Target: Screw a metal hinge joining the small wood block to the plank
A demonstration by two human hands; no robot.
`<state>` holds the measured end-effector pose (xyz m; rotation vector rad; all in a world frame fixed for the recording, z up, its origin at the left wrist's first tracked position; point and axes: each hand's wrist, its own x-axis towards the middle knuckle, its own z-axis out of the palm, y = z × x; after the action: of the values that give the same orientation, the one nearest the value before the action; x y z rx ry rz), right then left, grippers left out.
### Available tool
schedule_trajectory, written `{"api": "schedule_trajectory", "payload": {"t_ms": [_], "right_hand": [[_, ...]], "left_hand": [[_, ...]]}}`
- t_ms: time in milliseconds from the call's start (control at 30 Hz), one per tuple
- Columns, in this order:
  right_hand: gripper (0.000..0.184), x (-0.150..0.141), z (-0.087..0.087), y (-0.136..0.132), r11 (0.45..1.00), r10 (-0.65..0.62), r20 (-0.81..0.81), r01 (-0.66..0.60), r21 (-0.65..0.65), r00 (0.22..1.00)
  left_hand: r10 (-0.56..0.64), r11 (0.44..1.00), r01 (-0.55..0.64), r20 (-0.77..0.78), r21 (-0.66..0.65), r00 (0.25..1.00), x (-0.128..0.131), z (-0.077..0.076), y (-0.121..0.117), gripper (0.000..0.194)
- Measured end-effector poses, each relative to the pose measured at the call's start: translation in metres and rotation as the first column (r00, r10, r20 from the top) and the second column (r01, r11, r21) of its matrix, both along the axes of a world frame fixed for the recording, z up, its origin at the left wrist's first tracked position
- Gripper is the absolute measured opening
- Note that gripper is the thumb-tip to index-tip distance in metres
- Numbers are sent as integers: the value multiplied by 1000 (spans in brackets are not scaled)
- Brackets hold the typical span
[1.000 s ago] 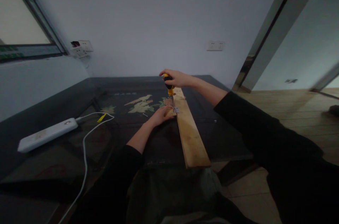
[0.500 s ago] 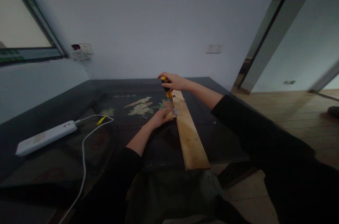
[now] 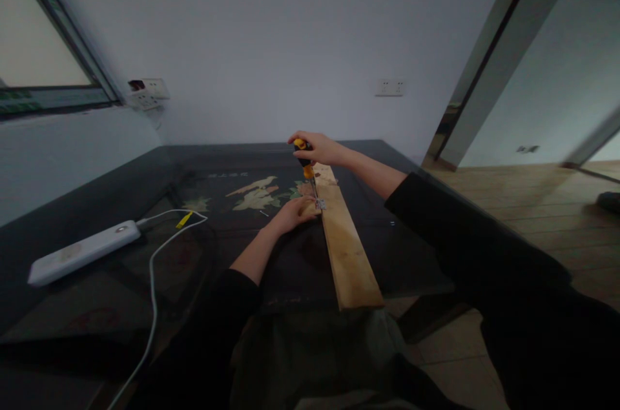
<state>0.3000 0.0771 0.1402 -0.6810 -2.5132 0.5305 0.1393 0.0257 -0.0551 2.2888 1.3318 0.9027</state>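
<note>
My right hand (image 3: 322, 148) is wrapped round the black and yellow handle of a screwdriver (image 3: 308, 171). The screwdriver leans slightly, its shaft running down to a small metal hinge (image 3: 321, 204) at the left edge of a long wooden board (image 3: 351, 252). Fingers of my left hand (image 3: 294, 213) are closed at the hinge's left side, holding it against the board; a light wood-coloured bit shows beside them, too small to make out. The screwdriver's tip and any screw under it cannot be made out.
The board lies lengthwise on a dark table (image 3: 203, 281) with a bird-and-flower picture, its near end at the front edge. A loose screw (image 3: 264, 213) lies left of my hands. Farther left are a white power strip (image 3: 84, 252) and its cable (image 3: 153, 281).
The view has shifted very slightly. Both hands, the screwdriver and the board keep nearly the same places.
</note>
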Motion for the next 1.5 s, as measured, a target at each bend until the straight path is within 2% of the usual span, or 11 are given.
{"api": "schedule_trajectory", "payload": {"t_ms": [400, 700, 833, 1000, 1133, 1267, 1400, 1500], "right_hand": [[33, 2, -4, 6, 998, 36, -20, -36, -44, 999], [32, 8, -6, 13, 996, 85, -43, -85, 5, 995], [31, 13, -7, 16, 995, 92, -57, -94, -36, 994], [30, 20, -1, 17, 995, 95, -116, -99, -26, 989], [32, 28, 10, 15, 998, 45, -191, -51, -27, 981], [35, 44, 15, 10, 997, -70, -289, 59, -46, 955], [36, 70, 10, 0, 987, -161, -425, 146, -68, 891], [37, 91, -1, -13, 975, -222, -552, 176, -136, 804]], "left_hand": [[28, 1000, -28, -14, -6, 1000, -1, 0, 0, 53], [21, 1000, -20, 23, -19, 1000, -2, -3, 2, 51], [22, 1000, -21, 20, -16, 1000, -3, -3, 2, 51], [25, 1000, -25, 9, -19, 1000, -2, 0, 0, 50], [17, 1000, -17, 11, -21, 1000, -2, 0, 0, 50], [13, 999, -13, 3, -30, 1000, -2, -1, 1, 54], [12, 999, -12, 2, -40, 1000, 0, 0, 1, 57], [11, 999, -11, 4, -49, 1000, 0, 0, 0, 62]]}}
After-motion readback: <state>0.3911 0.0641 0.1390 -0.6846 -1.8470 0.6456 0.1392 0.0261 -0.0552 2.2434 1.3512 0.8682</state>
